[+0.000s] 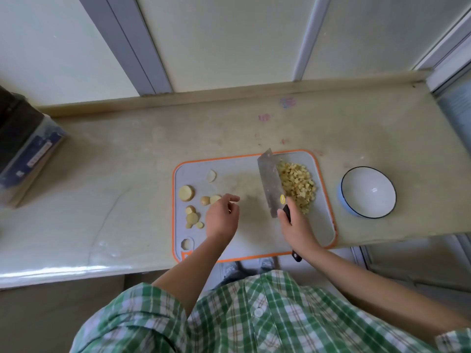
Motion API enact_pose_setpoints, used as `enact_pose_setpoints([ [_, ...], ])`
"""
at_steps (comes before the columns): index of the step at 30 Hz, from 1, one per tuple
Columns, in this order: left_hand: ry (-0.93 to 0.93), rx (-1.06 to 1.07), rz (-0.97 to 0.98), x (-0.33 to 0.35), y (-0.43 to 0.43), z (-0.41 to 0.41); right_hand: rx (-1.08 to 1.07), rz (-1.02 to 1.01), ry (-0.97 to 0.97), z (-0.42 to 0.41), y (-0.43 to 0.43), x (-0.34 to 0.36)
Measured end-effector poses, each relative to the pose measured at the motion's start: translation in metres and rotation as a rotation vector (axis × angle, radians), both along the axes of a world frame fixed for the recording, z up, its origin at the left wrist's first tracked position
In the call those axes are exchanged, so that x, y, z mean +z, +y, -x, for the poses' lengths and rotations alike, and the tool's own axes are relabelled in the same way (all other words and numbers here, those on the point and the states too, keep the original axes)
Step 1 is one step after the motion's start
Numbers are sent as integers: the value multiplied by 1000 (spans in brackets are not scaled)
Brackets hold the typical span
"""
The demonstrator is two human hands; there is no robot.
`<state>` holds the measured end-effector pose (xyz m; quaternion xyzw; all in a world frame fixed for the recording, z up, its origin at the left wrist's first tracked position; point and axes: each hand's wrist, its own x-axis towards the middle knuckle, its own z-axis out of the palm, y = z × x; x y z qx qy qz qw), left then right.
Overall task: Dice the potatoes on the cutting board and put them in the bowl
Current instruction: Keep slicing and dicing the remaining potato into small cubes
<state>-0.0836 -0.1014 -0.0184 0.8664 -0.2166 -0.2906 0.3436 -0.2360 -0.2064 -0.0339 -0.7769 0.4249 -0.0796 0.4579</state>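
Note:
A grey cutting board (244, 233) with an orange rim lies at the counter's front edge. A heap of diced potato (297, 186) sits on its right side. Several uncut potato slices (187, 192) lie on its left side. My right hand (295, 226) grips the black handle of a cleaver (270, 184), whose blade stands against the left flank of the heap. My left hand (221, 217) hovers over the board near the slices with loosely curled fingers, holding nothing. An empty white bowl (368, 192) with a dark rim stands right of the board.
A dark box-like container (24, 149) stands on the counter's far left. A pale wall with grey strips rises behind the counter (127, 174). The counter's front edge runs just under the board.

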Motion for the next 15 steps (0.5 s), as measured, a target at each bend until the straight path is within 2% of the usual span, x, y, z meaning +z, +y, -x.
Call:
enact_pose_setpoints([
  [7,-142,10,-71,-4,16,-15,148,-18,-77,-19,18,-1],
  [12,-281,6,-109,-10,38,-35,-24,-8,-7,-2,1,-11],
  [15,-357,67,-156,-15,56,-50,-18,20,-40,-8,4,-5],
])
